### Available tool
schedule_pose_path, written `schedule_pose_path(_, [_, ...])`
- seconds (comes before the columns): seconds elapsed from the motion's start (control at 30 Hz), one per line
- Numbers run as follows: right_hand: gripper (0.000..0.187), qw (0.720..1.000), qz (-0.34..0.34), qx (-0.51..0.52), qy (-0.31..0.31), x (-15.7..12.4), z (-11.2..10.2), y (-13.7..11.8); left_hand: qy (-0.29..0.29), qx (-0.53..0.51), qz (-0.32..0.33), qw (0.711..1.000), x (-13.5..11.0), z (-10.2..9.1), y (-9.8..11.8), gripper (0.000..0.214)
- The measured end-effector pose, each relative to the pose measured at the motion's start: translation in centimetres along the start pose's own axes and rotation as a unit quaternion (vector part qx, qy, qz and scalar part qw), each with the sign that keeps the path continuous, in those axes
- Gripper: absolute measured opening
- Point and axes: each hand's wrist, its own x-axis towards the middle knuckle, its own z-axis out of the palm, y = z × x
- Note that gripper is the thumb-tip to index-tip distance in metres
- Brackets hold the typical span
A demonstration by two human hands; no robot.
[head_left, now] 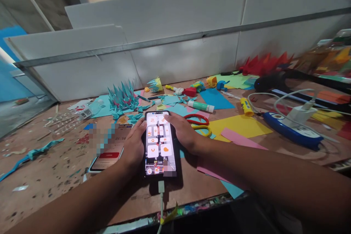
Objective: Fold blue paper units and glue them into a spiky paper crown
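A black smartphone (159,145) with a lit screen of app icons lies in the middle of the worktable (55,175), a white cable (161,193) plugged into its near end. My left hand (133,144) grips its left edge, thumb near the screen's top left. My right hand (184,131) holds the right edge, thumb resting on the upper part of the screen. A second phone (108,155) with a red button on its display lies just left of my left hand.
Red-handled scissors (197,120) lie right of my right hand on yellow paper (238,126) and pink paper (241,139). Teal spiky paper craft (122,98), glue sticks (200,106), a blue power strip (293,131) with a white charger, red paper spikes (263,64) and grey partition boards (164,44) surround.
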Motion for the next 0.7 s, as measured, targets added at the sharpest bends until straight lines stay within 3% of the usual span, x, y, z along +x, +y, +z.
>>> schedule_pose_path(0.53, [0.010,1.000,0.011,0.006,0.001,0.03,0.13,0.07,0.003,0.030,0.014,0.999,-0.18,0.13,0.23,0.042])
schedule_pose_path(0.7, [0.022,1.000,-0.006,0.020,-0.021,0.20,-0.04,0.29,0.037,0.000,0.013,0.999,-0.35,0.57,0.58,0.042])
